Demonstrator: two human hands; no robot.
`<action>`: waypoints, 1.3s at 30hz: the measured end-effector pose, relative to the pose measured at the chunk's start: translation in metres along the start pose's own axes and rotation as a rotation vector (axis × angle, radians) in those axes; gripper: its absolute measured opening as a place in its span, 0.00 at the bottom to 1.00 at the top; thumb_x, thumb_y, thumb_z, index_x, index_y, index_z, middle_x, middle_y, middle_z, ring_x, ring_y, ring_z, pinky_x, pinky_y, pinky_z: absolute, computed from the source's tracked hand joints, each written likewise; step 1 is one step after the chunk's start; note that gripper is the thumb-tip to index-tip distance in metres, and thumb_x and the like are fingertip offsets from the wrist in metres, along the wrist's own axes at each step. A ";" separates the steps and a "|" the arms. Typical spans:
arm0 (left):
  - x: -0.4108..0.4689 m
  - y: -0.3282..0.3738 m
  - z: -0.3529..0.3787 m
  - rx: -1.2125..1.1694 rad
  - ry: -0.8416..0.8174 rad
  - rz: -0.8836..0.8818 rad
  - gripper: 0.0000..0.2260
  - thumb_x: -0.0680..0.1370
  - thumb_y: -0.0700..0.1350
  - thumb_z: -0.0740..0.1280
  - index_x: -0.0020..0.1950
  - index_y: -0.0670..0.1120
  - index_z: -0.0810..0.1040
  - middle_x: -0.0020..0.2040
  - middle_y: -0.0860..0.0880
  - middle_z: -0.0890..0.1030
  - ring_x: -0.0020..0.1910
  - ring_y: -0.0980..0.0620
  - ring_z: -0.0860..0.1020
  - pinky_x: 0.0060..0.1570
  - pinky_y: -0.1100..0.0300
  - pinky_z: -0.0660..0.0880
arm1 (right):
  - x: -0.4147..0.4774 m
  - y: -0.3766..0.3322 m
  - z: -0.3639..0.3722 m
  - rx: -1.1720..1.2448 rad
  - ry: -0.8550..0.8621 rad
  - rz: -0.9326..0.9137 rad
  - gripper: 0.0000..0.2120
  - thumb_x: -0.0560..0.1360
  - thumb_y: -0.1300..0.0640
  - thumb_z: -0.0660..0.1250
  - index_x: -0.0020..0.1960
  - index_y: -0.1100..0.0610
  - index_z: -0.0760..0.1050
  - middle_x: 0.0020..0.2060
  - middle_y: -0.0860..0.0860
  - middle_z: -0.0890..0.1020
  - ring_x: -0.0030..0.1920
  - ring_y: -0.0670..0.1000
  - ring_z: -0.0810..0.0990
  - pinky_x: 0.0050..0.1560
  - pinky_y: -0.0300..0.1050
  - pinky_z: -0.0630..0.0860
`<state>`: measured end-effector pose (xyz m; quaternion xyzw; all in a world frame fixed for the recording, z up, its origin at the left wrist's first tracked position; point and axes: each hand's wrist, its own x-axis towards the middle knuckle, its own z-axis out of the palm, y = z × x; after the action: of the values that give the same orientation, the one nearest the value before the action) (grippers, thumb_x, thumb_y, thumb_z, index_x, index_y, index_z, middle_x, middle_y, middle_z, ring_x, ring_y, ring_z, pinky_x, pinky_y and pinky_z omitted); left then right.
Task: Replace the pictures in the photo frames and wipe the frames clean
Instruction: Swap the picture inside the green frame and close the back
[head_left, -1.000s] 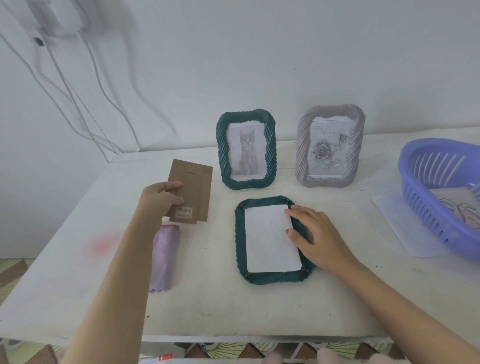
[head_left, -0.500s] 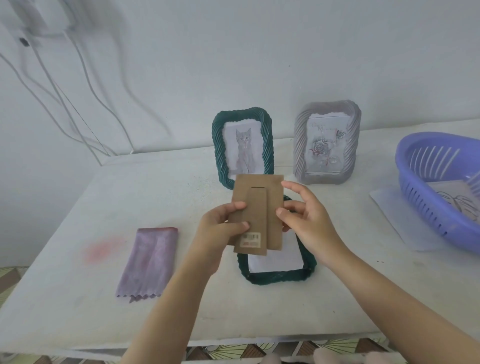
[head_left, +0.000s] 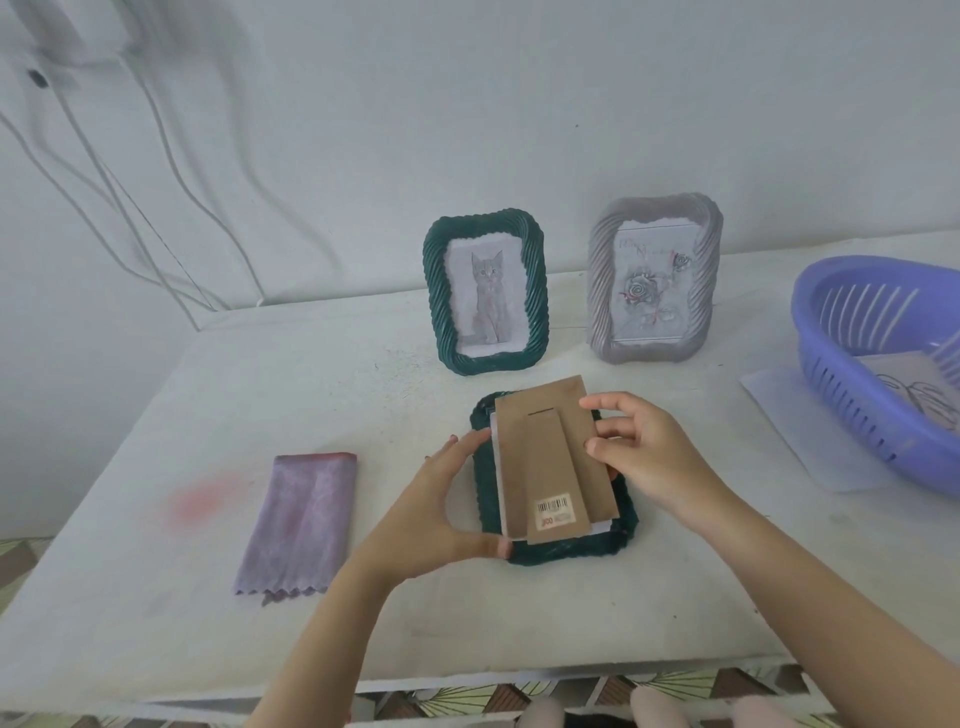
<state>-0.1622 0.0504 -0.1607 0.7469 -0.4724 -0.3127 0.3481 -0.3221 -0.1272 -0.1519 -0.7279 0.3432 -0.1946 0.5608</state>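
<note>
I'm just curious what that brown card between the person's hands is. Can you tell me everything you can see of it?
The brown backing board looks like plain cardboard, rectangular, with a narrower fold-out stand strip down its middle and a barcode sticker near the lower end. It lies slightly askew over white paper inside the face-down green frame on the table. The left hand touches its left edge and lower corner; the right hand pinches its right edge.

White wall (head_left: 519, 104) — white table (head_left: 156, 597)
</note>
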 end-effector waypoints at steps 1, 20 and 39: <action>0.000 0.000 0.001 0.007 -0.003 0.006 0.45 0.56 0.60 0.76 0.66 0.70 0.55 0.63 0.76 0.55 0.70 0.71 0.49 0.72 0.60 0.49 | 0.000 0.002 0.001 -0.010 -0.008 0.000 0.17 0.72 0.64 0.67 0.55 0.46 0.74 0.45 0.56 0.82 0.39 0.56 0.80 0.40 0.43 0.76; 0.004 -0.009 0.003 0.191 -0.059 0.046 0.46 0.61 0.62 0.72 0.74 0.60 0.52 0.75 0.60 0.49 0.73 0.65 0.43 0.72 0.63 0.39 | -0.009 -0.005 0.010 -0.493 0.006 -0.092 0.22 0.75 0.55 0.63 0.69 0.52 0.67 0.55 0.49 0.77 0.38 0.43 0.75 0.47 0.36 0.67; 0.019 -0.014 0.004 0.345 -0.002 0.123 0.48 0.57 0.71 0.65 0.74 0.54 0.58 0.76 0.56 0.51 0.73 0.63 0.45 0.71 0.61 0.38 | -0.013 0.020 -0.001 -0.719 -0.091 -0.258 0.29 0.73 0.39 0.61 0.71 0.48 0.63 0.72 0.44 0.63 0.72 0.47 0.61 0.72 0.50 0.58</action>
<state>-0.1518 0.0363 -0.1773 0.7649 -0.5642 -0.2060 0.2327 -0.3374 -0.1215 -0.1696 -0.9232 0.2699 -0.0981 0.2554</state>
